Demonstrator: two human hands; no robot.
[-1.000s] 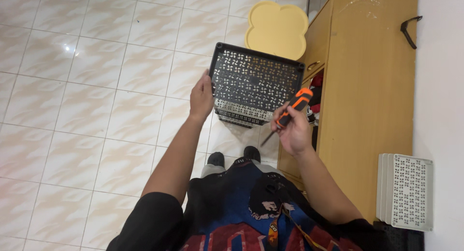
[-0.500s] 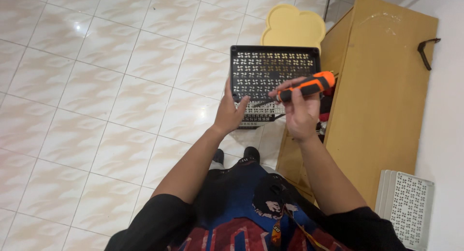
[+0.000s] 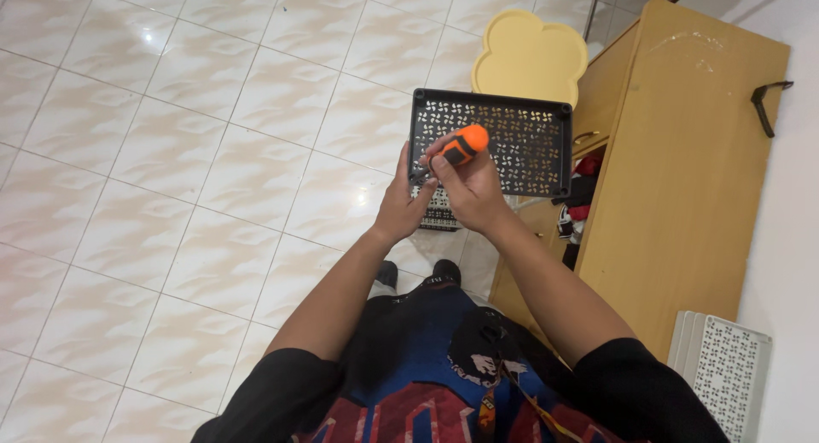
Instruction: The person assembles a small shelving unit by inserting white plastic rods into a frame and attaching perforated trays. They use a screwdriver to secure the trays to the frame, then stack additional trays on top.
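Observation:
A black perforated plastic panel (image 3: 520, 131) stands in front of me over the tiled floor. My left hand (image 3: 401, 206) grips its lower left edge. My right hand (image 3: 471, 187) holds an orange-handled screwdriver (image 3: 456, 148), with the tip pointing down at the panel's left side near my left fingers. The tip itself is hidden between my hands. A second dark perforated piece (image 3: 441, 212) shows just below my hands.
A wooden cabinet (image 3: 682, 170) stands to the right with an open compartment holding red and dark items (image 3: 580, 191). A yellow flower-shaped stool (image 3: 529, 55) sits behind the panel. White perforated panels (image 3: 725, 366) lean at the lower right. A black hook (image 3: 768, 97) lies on the cabinet top.
My right hand has brought the screwdriver from the panel's right side across to its left edge, beside my left hand. The view has shifted so the panel sits higher and more central.

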